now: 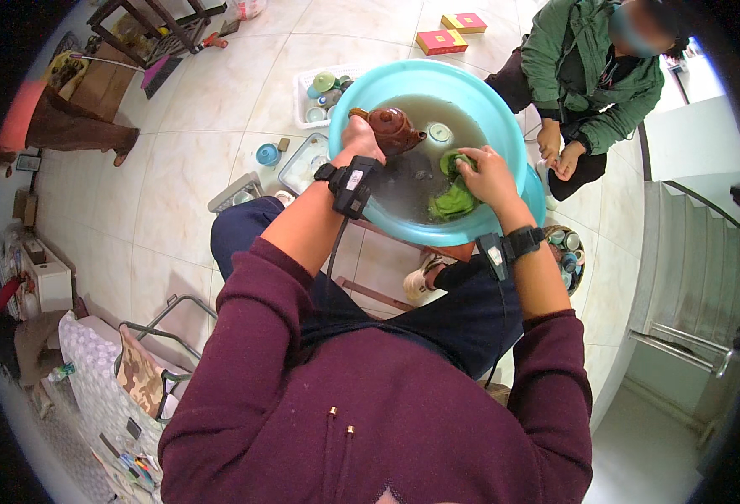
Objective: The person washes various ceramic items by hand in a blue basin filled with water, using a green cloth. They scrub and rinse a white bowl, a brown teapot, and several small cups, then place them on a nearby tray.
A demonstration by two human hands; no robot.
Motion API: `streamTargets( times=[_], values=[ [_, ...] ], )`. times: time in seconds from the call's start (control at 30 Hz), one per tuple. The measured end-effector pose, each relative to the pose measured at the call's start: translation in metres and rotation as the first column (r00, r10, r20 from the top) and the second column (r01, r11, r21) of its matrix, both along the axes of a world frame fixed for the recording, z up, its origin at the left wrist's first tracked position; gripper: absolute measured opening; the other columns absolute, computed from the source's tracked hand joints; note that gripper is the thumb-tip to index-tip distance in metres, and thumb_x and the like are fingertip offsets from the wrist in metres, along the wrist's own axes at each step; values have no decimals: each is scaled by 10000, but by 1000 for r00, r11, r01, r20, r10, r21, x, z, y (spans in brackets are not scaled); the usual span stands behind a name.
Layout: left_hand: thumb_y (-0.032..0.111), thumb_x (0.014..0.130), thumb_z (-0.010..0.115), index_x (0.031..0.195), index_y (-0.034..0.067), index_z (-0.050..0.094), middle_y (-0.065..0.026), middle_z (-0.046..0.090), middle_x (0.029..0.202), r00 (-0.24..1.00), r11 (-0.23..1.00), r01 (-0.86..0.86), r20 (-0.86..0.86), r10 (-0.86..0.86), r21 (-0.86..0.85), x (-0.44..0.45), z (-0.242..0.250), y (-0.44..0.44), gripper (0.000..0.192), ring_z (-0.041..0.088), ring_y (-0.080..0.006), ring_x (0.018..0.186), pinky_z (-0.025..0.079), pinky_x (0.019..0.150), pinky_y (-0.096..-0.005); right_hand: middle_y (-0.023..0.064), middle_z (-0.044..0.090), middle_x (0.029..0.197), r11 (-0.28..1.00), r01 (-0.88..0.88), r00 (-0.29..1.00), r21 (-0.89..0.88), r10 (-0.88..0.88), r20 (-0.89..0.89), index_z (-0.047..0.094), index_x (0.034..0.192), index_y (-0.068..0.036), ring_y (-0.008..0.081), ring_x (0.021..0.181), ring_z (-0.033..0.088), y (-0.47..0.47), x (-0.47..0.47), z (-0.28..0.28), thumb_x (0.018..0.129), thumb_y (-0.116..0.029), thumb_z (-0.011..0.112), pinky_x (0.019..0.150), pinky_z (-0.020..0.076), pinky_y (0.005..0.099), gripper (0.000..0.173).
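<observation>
A large turquoise plastic basin (429, 71) of murky water stands before me. My left hand (362, 137) holds a brown glazed teapot (392, 131) by its handle side, over the basin's left part, lid on and spout pointing right. In the basin's right part my right hand (488, 174) pinches a green cloth (453, 200) that trails into the water. A small white cup or bowl (438, 133) lies in the water between the hands, its base showing. Something dark under the water near the middle is too blurred to name.
A white basket (302, 104) of cups and a clear tray (286, 175) are left of the basin. A round basket (581, 249) of cups stands right, near another person (571, 94) seated close by. A blue cup (267, 155) and red boxes (440, 42) rest on the floor.
</observation>
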State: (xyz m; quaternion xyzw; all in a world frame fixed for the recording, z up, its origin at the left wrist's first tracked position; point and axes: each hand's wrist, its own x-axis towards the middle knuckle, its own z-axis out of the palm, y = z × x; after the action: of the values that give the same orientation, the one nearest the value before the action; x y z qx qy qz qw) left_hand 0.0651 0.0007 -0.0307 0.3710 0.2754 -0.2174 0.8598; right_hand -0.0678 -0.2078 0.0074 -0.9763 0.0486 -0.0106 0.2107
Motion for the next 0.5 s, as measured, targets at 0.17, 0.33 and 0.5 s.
streamTargets(
  times=[0.17, 0.33, 0.5],
  values=[
    [318, 1030, 230, 1366, 40, 475, -170, 481, 1416, 993, 973, -1, -112, -26, -231, -13, 11, -5, 500, 519, -343, 1250, 429, 1051, -541, 249, 630, 1125, 962, -226, 902, -156, 146, -407, 619, 1236, -62, 415, 1062, 587, 6, 22, -48, 800, -157, 682, 939, 467, 442, 450],
    [305, 1029, 262, 1371, 46, 479, -164, 477, 1423, 999, 924, -8, -42, -9, -383, -11, -5, -6, 481, 494, -346, 1273, 392, 1084, -538, 75, 682, 972, 888, 220, 936, 404, -76, -343, 632, 1148, 21, 127, 859, 635, 11, 35, -26, 862, -167, 707, 765, 524, 277, 351],
    [281, 1024, 279, 1354, 44, 493, -177, 477, 1418, 995, 895, -5, 87, 49, -446, -11, -40, -19, 460, 502, -354, 1259, 398, 1076, -547, 81, 681, 994, 477, 174, 973, 861, -218, -76, 604, 1155, 5, 112, 855, 634, 42, 12, 14, 850, -97, 719, 746, 526, 260, 342]
  ],
)
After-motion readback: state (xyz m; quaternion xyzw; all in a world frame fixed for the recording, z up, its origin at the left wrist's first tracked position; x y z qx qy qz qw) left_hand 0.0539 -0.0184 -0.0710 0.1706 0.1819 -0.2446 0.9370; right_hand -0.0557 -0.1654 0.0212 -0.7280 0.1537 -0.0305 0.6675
